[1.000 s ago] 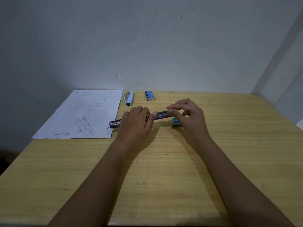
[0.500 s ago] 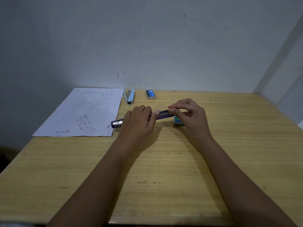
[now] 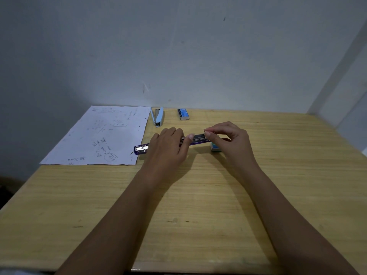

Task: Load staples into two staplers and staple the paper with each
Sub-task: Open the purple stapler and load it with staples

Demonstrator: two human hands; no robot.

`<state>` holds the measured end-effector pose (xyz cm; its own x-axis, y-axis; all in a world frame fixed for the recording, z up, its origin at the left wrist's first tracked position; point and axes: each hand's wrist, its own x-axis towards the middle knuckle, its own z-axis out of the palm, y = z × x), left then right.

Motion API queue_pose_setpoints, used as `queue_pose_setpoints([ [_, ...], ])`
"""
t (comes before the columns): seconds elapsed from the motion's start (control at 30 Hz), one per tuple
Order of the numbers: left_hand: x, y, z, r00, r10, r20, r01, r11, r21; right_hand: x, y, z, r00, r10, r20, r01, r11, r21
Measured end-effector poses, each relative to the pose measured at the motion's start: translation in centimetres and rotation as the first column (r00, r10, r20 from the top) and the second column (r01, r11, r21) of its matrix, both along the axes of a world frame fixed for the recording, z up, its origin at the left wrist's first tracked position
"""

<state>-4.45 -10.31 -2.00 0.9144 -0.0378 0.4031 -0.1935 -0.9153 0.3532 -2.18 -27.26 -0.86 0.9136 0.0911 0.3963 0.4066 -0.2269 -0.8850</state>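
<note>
Two hands work on the purple stapler [image 3: 141, 149], which lies opened out flat across the middle of the wooden table [image 3: 198, 215], its metal end pointing toward the paper [image 3: 99, 135]. The left hand [image 3: 168, 147] rests palm-down over the stapler's middle, thumb tip against the open metal channel; whether its fingers actually clasp the body cannot be told. The right hand [image 3: 232, 141] pinches thumb and forefinger together at the channel's right end, on what looks like a staple strip [image 3: 198, 136], though that is too small to be sure of. A small teal staple box [image 3: 215, 148] sits just under the right hand. Farther back near the wall, a light blue stapler [image 3: 157, 116] lies beside the paper's far corner, and a blue staple box [image 3: 183, 114] rests near it
</note>
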Motion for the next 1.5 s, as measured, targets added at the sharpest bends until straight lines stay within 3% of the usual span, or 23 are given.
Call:
queue_pose_setpoints([
  [0.17,0.0,-0.1,0.1,1.0,-0.01,0.003,0.01,1.0,0.0,-0.1,0.0,0.2,0.999,-0.042,-0.027,0.043,0.999,0.032],
  [0.27,0.0,0.0,0.1,1.0,-0.007,0.017,0.008,1.0,-0.027,-0.1,-0.2,0.7,0.986,-0.009,-0.165,0.034,0.988,0.148],
  [0.43,-0.1,0.2,0.3,0.998,0.0,0.067,0.003,0.999,-0.047,0.0,0.2,1.0,0.889,0.201,-0.412,-0.035,0.926,0.376],
  [0.63,0.1,0.3,0.3,0.991,-0.024,0.133,0.036,0.996,-0.085,-0.6,0.1,1.7,0.869,0.286,-0.403,-0.041,0.855,0.518],
  [0.83,0.2,0.2,0.3,0.994,-0.062,0.086,0.065,0.997,-0.041,-0.1,0.1,1.1,0.898,0.102,-0.428,0.108,0.892,0.439],
  [0.97,0.5,1.1,0.4,0.995,-0.005,0.098,0.006,1.0,-0.016,0.5,-1.1,1.1,0.873,0.019,-0.488,0.27,0.813,0.515],
  [1.07,0.6,2.3,0.5,0.991,-0.034,0.133,0.057,0.983,-0.176,0.8,-1.6,1.3,0.849,0.018,-0.528,0.359,0.714,0.601],
  [1.13,0.5,2.5,0.9,0.988,-0.133,0.078,0.153,0.899,-0.41,0.8,-1.8,1.4,0.838,0.004,-0.546,0.398,0.681,0.615],
  [1.2,0.3,2.5,1.3,0.981,-0.192,0.018,0.172,0.832,-0.528,0.9,-1.9,1.3,0.829,-0.036,-0.558,0.423,0.693,0.584],
  [1.33,-0.2,2.4,1.5,0.975,-0.205,0.087,0.217,0.785,-0.58,1.0,-2.3,1.2,0.827,-0.118,-0.55,0.46,0.703,0.542],
  [1.5,-0.3,1.8,1.3,0.96,-0.151,0.235,0.253,0.828,-0.5,0.4,-2.4,1.3,0.88,-0.256,-0.4,0.435,0.773,0.462],
])
